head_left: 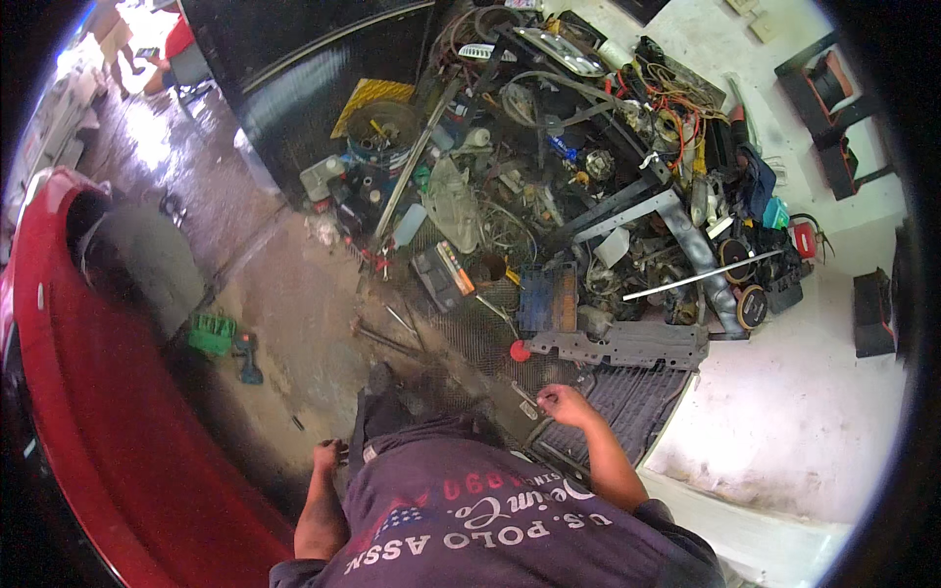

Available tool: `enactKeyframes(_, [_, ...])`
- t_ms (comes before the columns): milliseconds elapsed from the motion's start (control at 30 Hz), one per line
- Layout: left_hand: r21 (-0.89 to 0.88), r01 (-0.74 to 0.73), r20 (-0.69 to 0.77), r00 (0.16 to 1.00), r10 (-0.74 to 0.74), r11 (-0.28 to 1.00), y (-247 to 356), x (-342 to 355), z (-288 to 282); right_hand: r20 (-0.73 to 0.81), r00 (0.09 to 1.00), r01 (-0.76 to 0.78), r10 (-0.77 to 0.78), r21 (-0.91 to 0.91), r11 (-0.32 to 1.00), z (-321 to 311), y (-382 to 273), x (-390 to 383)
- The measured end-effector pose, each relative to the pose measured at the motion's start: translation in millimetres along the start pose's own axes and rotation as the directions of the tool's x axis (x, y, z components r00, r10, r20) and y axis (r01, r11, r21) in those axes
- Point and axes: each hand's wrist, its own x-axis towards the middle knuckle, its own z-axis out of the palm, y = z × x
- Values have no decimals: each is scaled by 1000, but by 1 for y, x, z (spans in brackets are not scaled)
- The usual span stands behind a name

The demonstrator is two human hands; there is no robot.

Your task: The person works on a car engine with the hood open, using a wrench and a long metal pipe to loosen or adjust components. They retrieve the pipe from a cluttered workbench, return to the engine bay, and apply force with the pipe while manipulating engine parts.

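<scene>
My right hand is out over the floor mat at the right, with its fingers closed. A slim, pale metal tool, perhaps a wrench, runs from the fingertips toward the upper left. Low beside my left thigh, my left hand has its fingers curled in. Whatever it may hold is hidden. Ahead of my feet, a long bar-like tool and a thin metal tool lie on the floor. A dark car battery with an orange label stands farther ahead.
A red car body panel curves along the left. Near it lie a green case and a cordless drill. A heap of car parts and cables fills the right, with a long grey perforated panel at its near edge.
</scene>
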Motion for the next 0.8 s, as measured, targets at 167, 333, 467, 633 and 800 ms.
enactKeyframes(167, [-238,-97,-95,993,76,966,111,16,-77,35,998,-49,46,121,991,2,-40,22])
enactKeyframes(333, [-360,-167,-152,981,119,918,177,38,-96,176,956,-260,236,124,958,0,-28,44])
enactKeyframes(467, [-354,-110,-93,992,82,929,193,44,-70,248,926,-334,286,183,924,3,-6,96])
enactKeyframes(633, [-277,28,11,1000,-26,960,202,39,-25,156,969,-228,192,263,937,-13,-8,179])
enactKeyframes(800, [292,-202,-240,931,276,935,230,39,-29,67,986,-160,150,207,965,-54,-38,258])
